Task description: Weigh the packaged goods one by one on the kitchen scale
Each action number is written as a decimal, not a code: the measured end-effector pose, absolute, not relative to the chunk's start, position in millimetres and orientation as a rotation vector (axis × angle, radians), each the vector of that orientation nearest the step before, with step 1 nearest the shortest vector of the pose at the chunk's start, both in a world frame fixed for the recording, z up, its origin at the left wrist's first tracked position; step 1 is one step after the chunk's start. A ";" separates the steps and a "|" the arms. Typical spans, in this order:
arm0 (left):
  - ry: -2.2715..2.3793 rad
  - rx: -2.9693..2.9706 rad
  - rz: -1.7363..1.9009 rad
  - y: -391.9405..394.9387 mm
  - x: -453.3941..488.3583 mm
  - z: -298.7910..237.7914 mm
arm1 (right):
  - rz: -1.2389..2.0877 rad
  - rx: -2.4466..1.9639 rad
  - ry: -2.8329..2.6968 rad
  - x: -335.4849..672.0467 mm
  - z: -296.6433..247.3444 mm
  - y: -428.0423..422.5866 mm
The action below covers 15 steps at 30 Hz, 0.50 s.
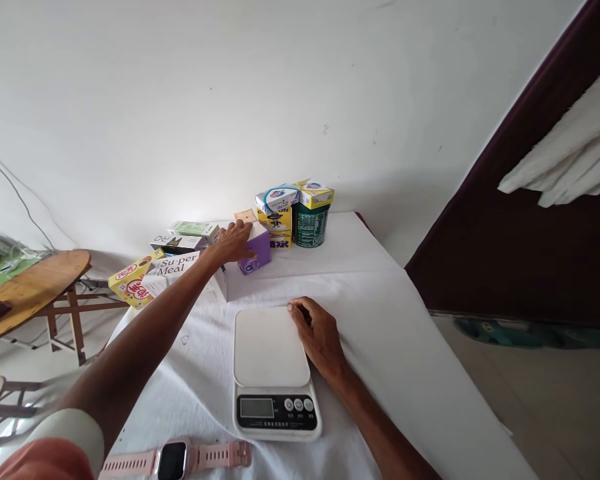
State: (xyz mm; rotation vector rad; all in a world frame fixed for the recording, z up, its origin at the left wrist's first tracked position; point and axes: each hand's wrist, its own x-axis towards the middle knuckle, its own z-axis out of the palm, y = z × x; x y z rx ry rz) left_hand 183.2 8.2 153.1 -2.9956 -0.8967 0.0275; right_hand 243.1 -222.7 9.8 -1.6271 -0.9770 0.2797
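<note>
left hand (236, 241) lies spread over the small purple carton (256, 255) at the far tabletop (380, 320), not yet closed. it looks light, stiff-sided; grip across its top edges. right hand (319, 335) rests loosely curled beside the kitchen scale (270, 363).

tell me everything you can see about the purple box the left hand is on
The purple box is a small carton, cardboard by the look of it, with a paler top face and a small round mark low on its front. It stands upright on the white tablecloth near the far edge, just in front of a yellow box and left of a green can. The left hand rests over its top and left side; whether the fingers grip it is unclear.
</note>
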 end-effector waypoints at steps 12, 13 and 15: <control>-0.928 -3.068 -0.532 -25.3 156.4 180.9 | 0.291 -1.642 -0.979 244.0 12.8 -222.4; -0.848 -3.095 -0.602 -35.3 145.0 187.2 | 0.292 -1.643 -0.977 244.1 12.3 -222.4; -0.682 -3.177 -0.635 -57.9 119.1 196.2 | 0.293 -1.643 -0.972 244.5 11.2 -222.4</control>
